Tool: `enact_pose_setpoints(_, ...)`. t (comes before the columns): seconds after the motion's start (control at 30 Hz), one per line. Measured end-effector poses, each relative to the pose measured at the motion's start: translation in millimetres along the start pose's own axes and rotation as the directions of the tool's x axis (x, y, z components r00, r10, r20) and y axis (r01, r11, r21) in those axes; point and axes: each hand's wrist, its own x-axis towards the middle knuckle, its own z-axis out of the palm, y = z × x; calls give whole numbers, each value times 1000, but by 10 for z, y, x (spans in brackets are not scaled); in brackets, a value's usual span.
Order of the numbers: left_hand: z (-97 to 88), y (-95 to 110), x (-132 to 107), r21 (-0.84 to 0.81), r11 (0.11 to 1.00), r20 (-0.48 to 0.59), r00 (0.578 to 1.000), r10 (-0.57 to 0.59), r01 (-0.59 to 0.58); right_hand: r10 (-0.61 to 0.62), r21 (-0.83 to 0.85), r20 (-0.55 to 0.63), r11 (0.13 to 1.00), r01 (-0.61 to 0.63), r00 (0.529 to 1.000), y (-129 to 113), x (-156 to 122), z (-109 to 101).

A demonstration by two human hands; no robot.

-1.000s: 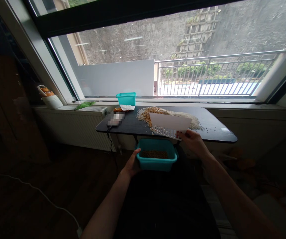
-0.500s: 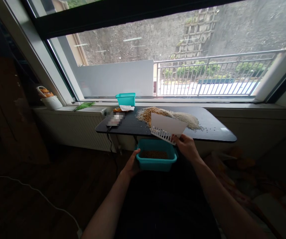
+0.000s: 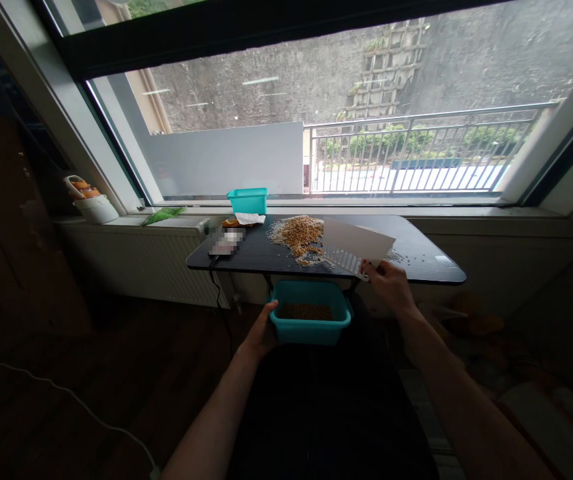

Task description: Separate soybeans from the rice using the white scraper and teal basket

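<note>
My left hand (image 3: 261, 331) grips the left rim of a teal tub (image 3: 309, 321) held just under the front edge of the black table (image 3: 431, 263); brown grains lie in the tub. My right hand (image 3: 390, 285) pinches the lower corner of a white slotted scoop (image 3: 356, 247), which rests tilted on the table at the right side of a heap of yellow kernels (image 3: 302, 233) mixed with white grains. The scoop hides most of the white grain behind it.
A second teal tub (image 3: 248, 200) stands on the sill behind the table, with an orange thing and white paper (image 3: 249, 218) beside it. A blurred device (image 3: 225, 242) with a cable lies at the table's left end. A white radiator (image 3: 156, 257) and pots (image 3: 91, 203) are to the left.
My right hand has carried the scoop from above the tub back up and to the right, onto the table beside the heap. The left hand and tub have stayed put.
</note>
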Motion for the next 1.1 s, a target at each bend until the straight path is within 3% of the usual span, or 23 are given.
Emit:
enact_pose_setpoints(0.2, 34, 12, -33, 6, 1000, 3, 1000, -5, 5, -56, 33, 60, 998, 54, 997, 1, 148, 92)
enact_pose_setpoints(0.47, -8, 4, 13, 11, 1000, 1, 1000, -9, 9, -29, 194, 107, 981, 8, 994, 62, 153, 61)
enact_pose_setpoints(0.73, -35, -6, 40, 16, 1000, 19, 1000, -2, 1, 1, 259, 176, 965, -47, 984, 51, 179, 96)
enact_pose_setpoints(1.1, -10, 10, 18, 33, 999, 4, 1000, -5, 5, 38, 287, 176, 954, -89, 984, 60, 151, 76)
